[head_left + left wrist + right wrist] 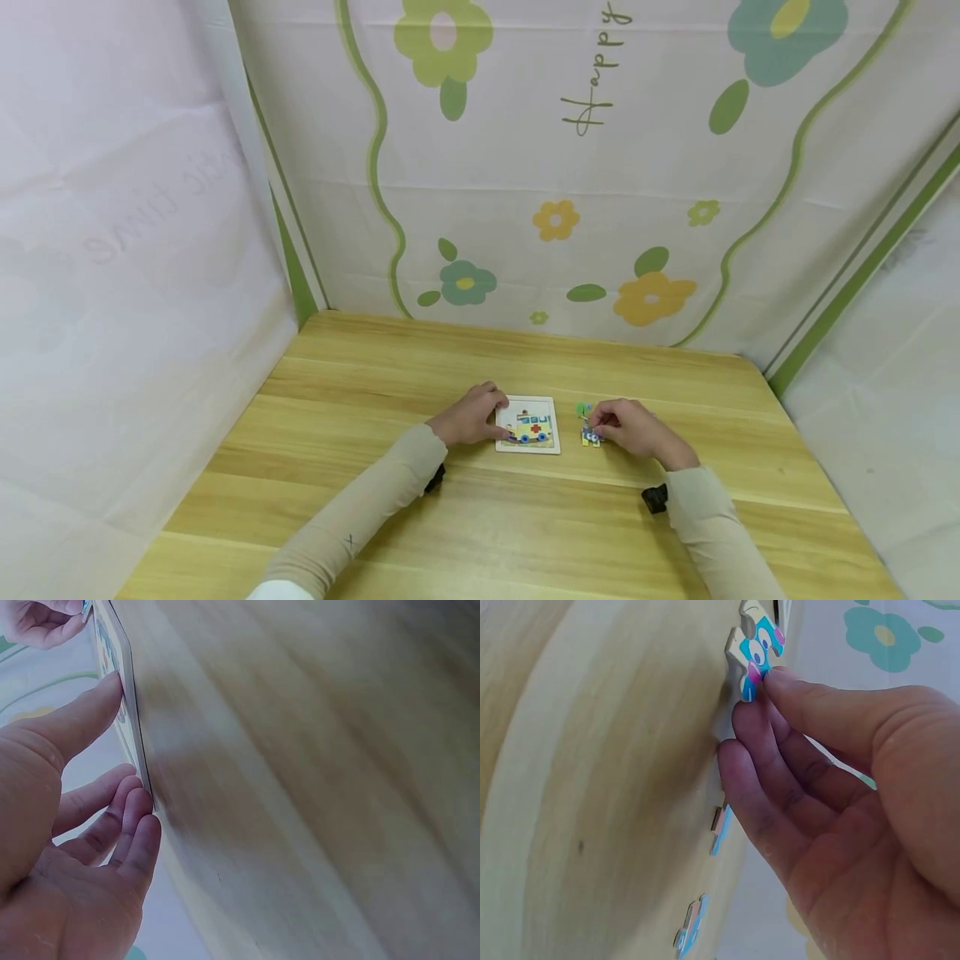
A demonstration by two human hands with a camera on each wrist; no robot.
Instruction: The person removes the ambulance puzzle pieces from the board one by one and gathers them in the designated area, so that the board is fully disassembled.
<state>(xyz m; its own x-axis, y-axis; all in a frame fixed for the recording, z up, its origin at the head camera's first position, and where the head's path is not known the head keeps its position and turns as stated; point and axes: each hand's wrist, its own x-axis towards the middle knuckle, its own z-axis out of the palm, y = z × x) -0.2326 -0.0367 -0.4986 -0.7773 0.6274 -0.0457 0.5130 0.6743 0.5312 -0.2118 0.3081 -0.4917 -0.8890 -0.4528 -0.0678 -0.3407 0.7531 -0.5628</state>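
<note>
A small square jigsaw board [536, 404] with a white border and a yellow ambulance picture lies on the table. My left hand [474, 415] holds it at its left side; in the left wrist view the thumb [94, 712] touches the board's face and the other fingertips are at its edge. To the right of the board, my right hand [633, 427] pinches a jigsaw piece [759, 651] with a blue face, round eyes and pink cheeks. A green piece [583, 409] lies just beyond those fingers.
Loose jigsaw pieces, one nearer [721, 829] and another farther off [692, 926], lie on the wooden table [450, 517] near the right hand. A flower-printed cloth [480, 167] hangs behind the table, with white cloth at both sides.
</note>
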